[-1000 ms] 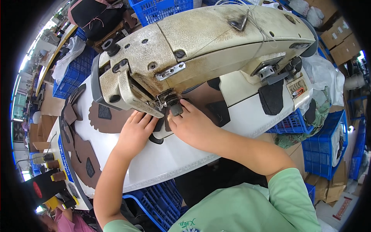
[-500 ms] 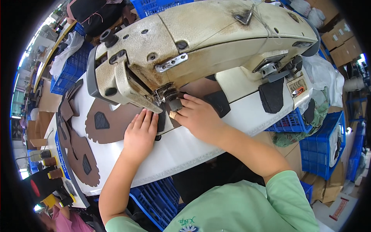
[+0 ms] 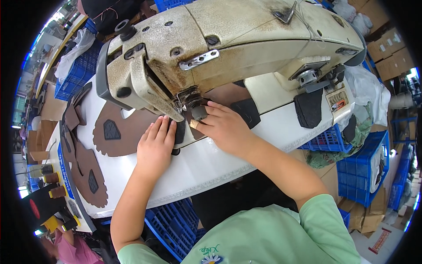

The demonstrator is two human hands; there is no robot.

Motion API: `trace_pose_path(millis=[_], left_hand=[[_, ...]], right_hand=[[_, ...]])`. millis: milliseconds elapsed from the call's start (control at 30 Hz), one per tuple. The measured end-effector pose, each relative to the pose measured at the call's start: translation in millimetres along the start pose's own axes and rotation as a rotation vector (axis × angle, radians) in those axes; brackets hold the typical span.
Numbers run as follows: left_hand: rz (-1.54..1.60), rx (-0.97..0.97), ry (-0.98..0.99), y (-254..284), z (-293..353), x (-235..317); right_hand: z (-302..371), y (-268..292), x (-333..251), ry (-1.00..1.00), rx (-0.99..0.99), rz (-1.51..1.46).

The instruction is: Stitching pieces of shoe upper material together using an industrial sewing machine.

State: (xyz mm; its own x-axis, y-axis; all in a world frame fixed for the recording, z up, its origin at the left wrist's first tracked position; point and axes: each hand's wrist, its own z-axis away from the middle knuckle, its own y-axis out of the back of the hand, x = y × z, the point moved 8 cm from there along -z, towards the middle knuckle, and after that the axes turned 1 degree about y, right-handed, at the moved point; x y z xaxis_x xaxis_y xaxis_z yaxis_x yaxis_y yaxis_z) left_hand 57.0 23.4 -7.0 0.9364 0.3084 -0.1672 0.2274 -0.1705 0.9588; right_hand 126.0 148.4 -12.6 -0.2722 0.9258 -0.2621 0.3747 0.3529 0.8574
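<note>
A worn cream sewing machine (image 3: 237, 48) stands over a white table. Under its presser foot and needle area lies a brown flat piece (image 3: 127, 137) with a notched edge and a black patch. My left hand (image 3: 154, 147) rests flat on the material left of the needle, fingers stretched out and pointing away from me. My right hand (image 3: 226, 128) lies on the work just right of the presser foot, fingers extended, with a tan wrap on one finger. Black material (image 3: 180, 131) shows between the hands. The exact stitching point is hidden by the machine head.
More brown and black pieces (image 3: 88, 176) are heaped at the table's left. A black piece (image 3: 307, 110) lies on the machine bed at right. Blue crates (image 3: 360, 163) stand right, below and far left. Thread spools (image 3: 55, 185) and a person in pink (image 3: 72, 246) are at lower left.
The whole view has shifted slightly. Both hands stay pressed on the brown piece beside the needle; no hold has visibly changed.
</note>
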Motion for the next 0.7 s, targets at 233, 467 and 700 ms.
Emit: trace_pose_path(millis=[233,467,700], left_hand=[[0.096,0.000,0.068,0.4,0.6,-6.8],[0.056,0.000,0.018,2.4,-0.9,-3.2],[0.057,-0.019,0.030,5.0,-1.5,-4.7]], right_hand=[[0.1,-0.4,-0.8,-0.004,0.010,-0.050],[-0.9,1.3,-1.4,-0.002,0.008,-0.052],[-4.1,4.6,-3.6,0.010,0.025,-0.025]])
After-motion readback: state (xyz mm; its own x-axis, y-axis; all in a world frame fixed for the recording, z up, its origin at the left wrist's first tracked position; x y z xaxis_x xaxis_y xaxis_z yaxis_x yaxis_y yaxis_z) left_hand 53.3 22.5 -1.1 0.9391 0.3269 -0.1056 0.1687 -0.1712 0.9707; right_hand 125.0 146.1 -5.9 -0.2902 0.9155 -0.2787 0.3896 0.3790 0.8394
